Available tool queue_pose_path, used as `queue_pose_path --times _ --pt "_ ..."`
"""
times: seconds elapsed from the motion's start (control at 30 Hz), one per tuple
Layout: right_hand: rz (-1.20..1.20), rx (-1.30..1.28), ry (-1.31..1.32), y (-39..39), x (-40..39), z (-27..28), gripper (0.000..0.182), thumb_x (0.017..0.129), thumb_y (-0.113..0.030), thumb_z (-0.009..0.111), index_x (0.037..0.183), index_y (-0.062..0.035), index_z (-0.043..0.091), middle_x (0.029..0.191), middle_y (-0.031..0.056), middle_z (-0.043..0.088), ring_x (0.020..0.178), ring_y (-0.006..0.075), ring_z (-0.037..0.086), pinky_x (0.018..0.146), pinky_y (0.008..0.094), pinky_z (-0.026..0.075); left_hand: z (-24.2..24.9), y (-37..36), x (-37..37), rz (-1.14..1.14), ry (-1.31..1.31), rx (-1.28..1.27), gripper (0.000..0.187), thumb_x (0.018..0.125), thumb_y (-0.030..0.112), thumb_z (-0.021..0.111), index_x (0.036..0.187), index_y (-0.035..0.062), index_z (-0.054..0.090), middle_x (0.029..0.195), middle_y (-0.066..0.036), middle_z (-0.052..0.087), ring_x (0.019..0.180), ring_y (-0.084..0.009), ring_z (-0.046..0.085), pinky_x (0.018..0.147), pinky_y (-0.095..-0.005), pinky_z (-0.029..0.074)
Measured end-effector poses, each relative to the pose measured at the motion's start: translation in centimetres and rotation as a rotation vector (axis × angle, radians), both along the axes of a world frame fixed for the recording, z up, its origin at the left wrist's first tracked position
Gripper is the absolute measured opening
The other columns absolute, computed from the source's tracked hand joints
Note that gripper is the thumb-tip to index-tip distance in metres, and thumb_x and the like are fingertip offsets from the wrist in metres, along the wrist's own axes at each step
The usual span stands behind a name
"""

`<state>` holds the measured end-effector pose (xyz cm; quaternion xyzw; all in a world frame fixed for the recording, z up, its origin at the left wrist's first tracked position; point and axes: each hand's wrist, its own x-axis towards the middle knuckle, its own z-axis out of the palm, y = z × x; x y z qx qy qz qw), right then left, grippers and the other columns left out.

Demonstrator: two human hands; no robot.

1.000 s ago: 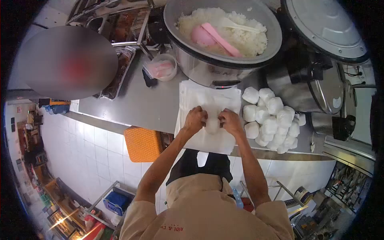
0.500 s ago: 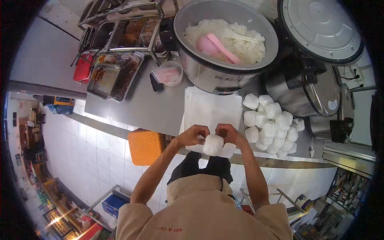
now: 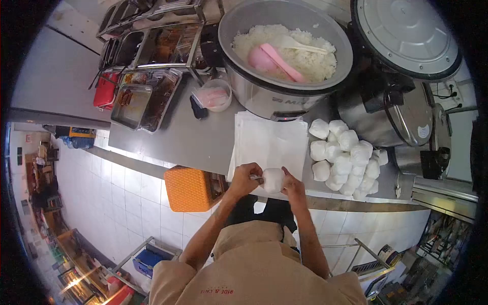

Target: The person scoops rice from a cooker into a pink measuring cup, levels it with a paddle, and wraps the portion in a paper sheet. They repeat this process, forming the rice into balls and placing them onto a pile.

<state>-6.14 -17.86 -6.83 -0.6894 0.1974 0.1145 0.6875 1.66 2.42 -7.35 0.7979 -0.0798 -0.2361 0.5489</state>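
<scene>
Between my hands is a white paper-wrapped rice bundle (image 3: 273,180), above the front edge of the counter. My left hand (image 3: 246,178) pinches its left side, with a twist of wrapper at the fingertips. On the opposite side my right hand (image 3: 293,185) is closed on the bundle's right end. Beneath and behind lies a stack of white wrapping paper sheets (image 3: 269,137). A pile of similar white bundles (image 3: 345,157) rests to the right of the paper.
Behind the paper stands a large open rice cooker (image 3: 284,96) with rice, a pink scoop (image 3: 282,63) and a white paddle inside. Its lid (image 3: 406,38) is raised at the right. Metal food trays (image 3: 131,104) and a plastic tub (image 3: 219,101) stand left. An orange stool (image 3: 187,189) is below.
The bundle has turned in my hands and moved slightly up and right. My right hand has shifted lower along its right side, and my left hand now grips a wrapper end.
</scene>
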Motion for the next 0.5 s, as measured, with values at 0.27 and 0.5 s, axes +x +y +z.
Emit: queue_pose_path --times 0.27,0.5 --pt "-0.434 0.371 -0.101 2.2 0.7 4.4 0.047 0.095 -0.022 0.068 0.136 -0.0017 0.056 0.116 0.0117 0.065 0.109 0.0235 0.06 0.097 0.0343 0.048 2.6 -2.4 -1.8 0.235 0.515 -0.444 0.015 0.085 0.002 0.073 0.099 -0.0003 0.069 0.094 -0.009 0.071 0.081 -0.0208 0.069 0.072 -0.0328 0.058" --pt "-0.363 -0.054 -0.23 2.5 0.0 4.0 0.048 0.09 -0.015 0.072 0.133 -0.0009 0.055 0.116 0.009 0.064 0.107 0.018 0.061 0.095 0.0318 0.049 -0.9 -5.4 -5.1 0.218 0.815 -0.833 0.04 0.091 0.007 0.065 0.129 -0.001 0.053 0.123 -0.011 0.063 0.113 -0.0239 0.062 0.094 -0.0382 0.053"
